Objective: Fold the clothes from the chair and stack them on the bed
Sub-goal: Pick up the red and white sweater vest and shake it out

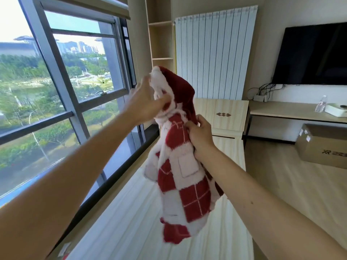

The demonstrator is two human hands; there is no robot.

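Red-and-white checked fleece jacket (pixel 184 166), soft, light, floppy; pinched in both hands (pixel 148 102) (pixel 201 136) above bed (pixel 131 212); best gripped at shoulders.

The room is lit brightly by daylight from the window (pixel 62 76), left of the left hand (pixel 144 102), and the sky in its upper panes is blown out to white. Strong wide-angle distortion is seen at the edges, where the window frames and the forearms are bowed and stretched. Motion blur is shown on the left hand and on the bed (pixel 131 212) below both hands.
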